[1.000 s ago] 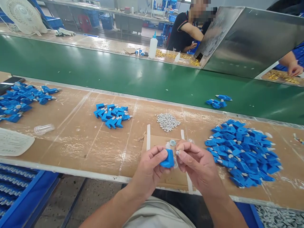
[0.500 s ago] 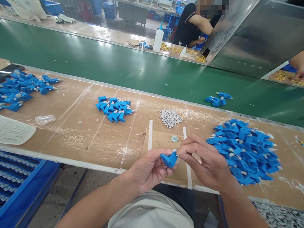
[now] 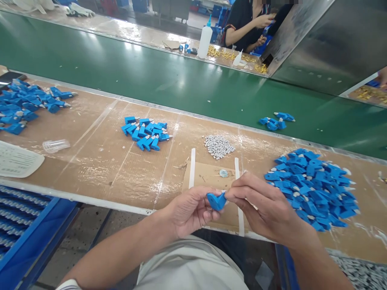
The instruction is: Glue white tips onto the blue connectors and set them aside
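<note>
My left hand [image 3: 193,211] is closed around a small blue plastic part [image 3: 216,201], bent like a V, above the front of the cardboard pad. Against that part's right end, my right hand [image 3: 256,199] pinches with thumb and fingertips. Whatever sits between those fingertips is hidden or too small to name. Just beyond the hands, a small round clear dish [image 3: 223,173] with a thin stick lies on the cardboard pad [image 3: 205,171]. Behind the pad is a pile of small grey pieces [image 3: 219,146]. A big heap of blue parts [image 3: 313,187] lies right of my right hand.
More blue parts [image 3: 145,133] lie left of centre, another heap [image 3: 30,102] at far left near a clear plastic cup [image 3: 56,146]. Behind runs a green belt [image 3: 151,76] carrying a few blue parts [image 3: 277,121]. Across it stand a white bottle [image 3: 204,41] and a co-worker [image 3: 244,26].
My right fingertips have closed in tighter at the end of the blue part, which stays in my left hand. The view has shifted slightly. The co-worker's hand has risen.
</note>
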